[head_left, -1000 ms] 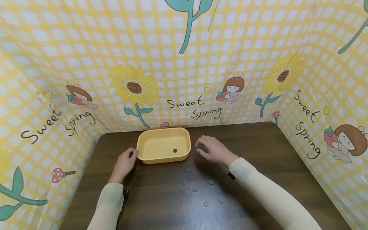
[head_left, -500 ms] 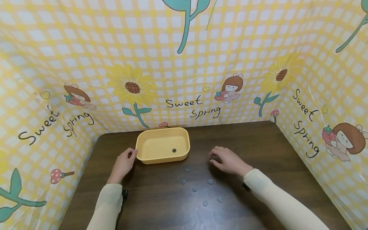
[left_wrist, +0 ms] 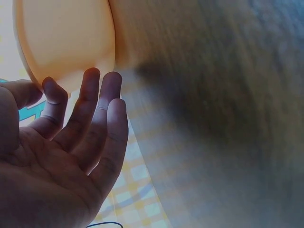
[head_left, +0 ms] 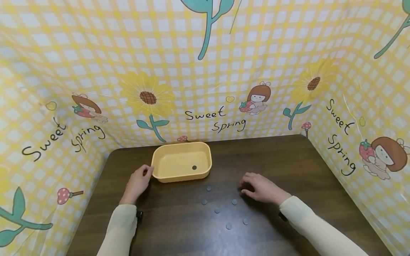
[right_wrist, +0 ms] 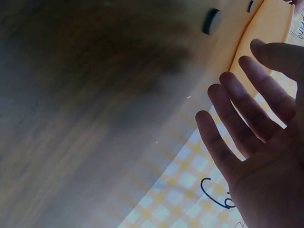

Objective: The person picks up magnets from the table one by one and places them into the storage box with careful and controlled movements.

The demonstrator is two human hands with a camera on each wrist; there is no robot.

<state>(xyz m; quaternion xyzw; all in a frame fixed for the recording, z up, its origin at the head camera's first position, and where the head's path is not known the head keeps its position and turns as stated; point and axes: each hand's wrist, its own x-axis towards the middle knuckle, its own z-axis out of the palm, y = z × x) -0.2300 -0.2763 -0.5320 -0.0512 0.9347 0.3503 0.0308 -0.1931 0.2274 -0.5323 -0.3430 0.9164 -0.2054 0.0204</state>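
A yellow rectangular tub point(head_left: 173, 161) with rounded corners stands toward the back of the table, a small dark disc point(head_left: 194, 167) lying inside it. My left hand point(head_left: 137, 183) holds the tub's left end, thumb and index finger at the rim; in the left wrist view the other fingers point(left_wrist: 90, 102) extend beside its wall. Right of the tub, over the table, my right hand point(head_left: 262, 188) has loosely bent fingers with nothing between them. Several small grey discs lie on the table, the nearest one point(head_left: 234, 202) just left of and below this hand.
Other discs, such as one disc point(head_left: 229, 225) toward the front and one disc point(head_left: 209, 188) near the tub, are scattered on the dark wooden table point(head_left: 173, 227). A yellow checked cloth point(head_left: 192, 85) hangs around the table's back and sides.
My right hand has moved from beside the tub's right end to the right and toward me. My left hand has stayed at the tub, and the discs lie unchanged.
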